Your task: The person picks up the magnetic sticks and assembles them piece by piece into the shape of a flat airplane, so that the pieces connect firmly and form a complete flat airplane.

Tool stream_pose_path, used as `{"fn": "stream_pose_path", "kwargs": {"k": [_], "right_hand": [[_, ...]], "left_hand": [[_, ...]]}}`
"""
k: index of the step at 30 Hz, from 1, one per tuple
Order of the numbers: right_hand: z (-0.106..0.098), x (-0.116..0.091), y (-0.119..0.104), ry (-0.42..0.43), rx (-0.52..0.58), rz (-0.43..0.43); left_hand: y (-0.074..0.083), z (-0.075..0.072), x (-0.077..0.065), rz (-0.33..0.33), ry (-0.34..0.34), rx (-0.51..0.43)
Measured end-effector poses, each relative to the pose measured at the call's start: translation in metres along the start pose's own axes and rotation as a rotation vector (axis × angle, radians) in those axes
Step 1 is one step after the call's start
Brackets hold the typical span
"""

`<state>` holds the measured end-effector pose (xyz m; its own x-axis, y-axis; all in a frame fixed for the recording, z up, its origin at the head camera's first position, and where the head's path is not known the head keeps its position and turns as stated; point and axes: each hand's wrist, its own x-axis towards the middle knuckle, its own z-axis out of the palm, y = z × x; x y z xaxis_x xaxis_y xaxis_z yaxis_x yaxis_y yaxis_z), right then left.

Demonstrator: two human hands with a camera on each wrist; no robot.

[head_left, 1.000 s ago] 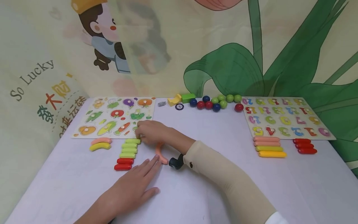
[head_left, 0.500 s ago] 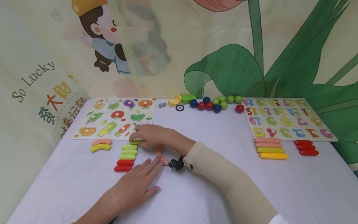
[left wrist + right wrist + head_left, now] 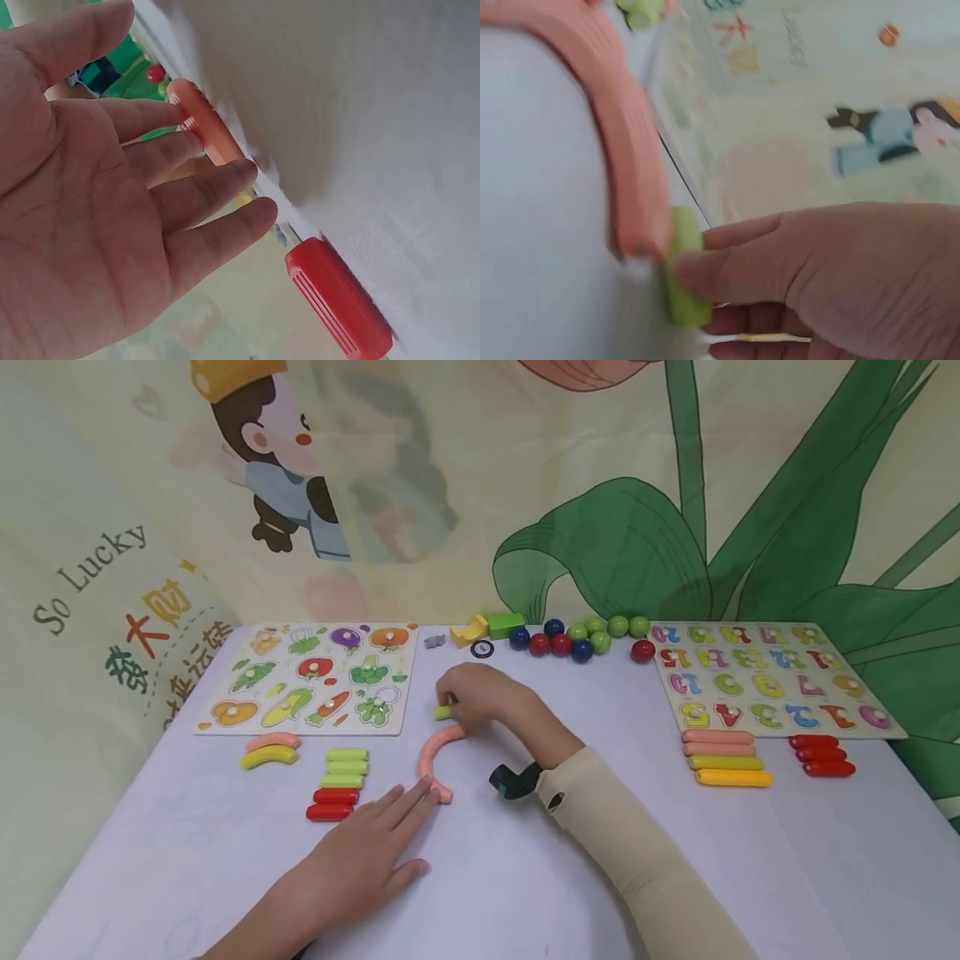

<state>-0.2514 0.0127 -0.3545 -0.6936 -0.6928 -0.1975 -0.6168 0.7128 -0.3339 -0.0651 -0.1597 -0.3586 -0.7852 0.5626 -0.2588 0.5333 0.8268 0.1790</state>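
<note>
My left hand (image 3: 367, 852) lies with its fingers straight, fingertips touching the lower end of a pink curved arc of toy pieces (image 3: 427, 756). In the left wrist view the fingers reach along a pink piece (image 3: 210, 127), with a red stick (image 3: 337, 296) near them. My right hand (image 3: 487, 697) pinches a short light green stick (image 3: 443, 713) between thumb and fingers at the arc's upper end. In the right wrist view the green stick (image 3: 686, 307) is beside the tip of the pink arc (image 3: 634, 165); whether they touch is unclear.
Left are green sticks (image 3: 347, 768), red sticks (image 3: 330, 812), and pink and yellow curved pieces (image 3: 270, 755). A vegetable puzzle board (image 3: 292, 677) and number board (image 3: 757, 681) lie farther back. Balls (image 3: 561, 644) and blocks (image 3: 505, 626) line the back. More sticks (image 3: 727, 762) lie right.
My right hand took the top green stick from the left column and carried it rightward and back to the arc's upper end. My left hand has stayed in place.
</note>
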Motion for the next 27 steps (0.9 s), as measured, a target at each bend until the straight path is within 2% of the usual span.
{"fn": "stream_pose_path", "kwargs": {"k": [2,4,9,12,17,24,27], "right_hand": [[-0.007,-0.008,0.014,-0.035,0.036,0.079],[-0.01,-0.015,0.026,-0.089,0.089,0.117],[-0.01,-0.025,0.039,-0.217,0.247,0.11],[-0.007,-0.028,0.041,-0.225,0.279,0.084],[-0.004,-0.028,0.038,-0.211,0.272,0.039],[-0.004,-0.027,0.033,-0.198,0.247,0.048],[-0.005,-0.028,0.031,-0.185,0.253,0.085]], "left_hand": [[0.0,0.0,0.001,-0.005,-0.003,-0.001],[0.001,0.0,0.001,-0.012,-0.008,0.003],[0.001,-0.001,0.001,-0.019,-0.018,0.003],[0.001,-0.002,0.001,-0.014,-0.015,-0.004],[0.002,-0.002,0.001,-0.003,-0.007,0.006],[0.003,-0.003,0.0,0.005,-0.003,0.004],[0.003,-0.002,0.0,0.005,0.003,0.007]]}}
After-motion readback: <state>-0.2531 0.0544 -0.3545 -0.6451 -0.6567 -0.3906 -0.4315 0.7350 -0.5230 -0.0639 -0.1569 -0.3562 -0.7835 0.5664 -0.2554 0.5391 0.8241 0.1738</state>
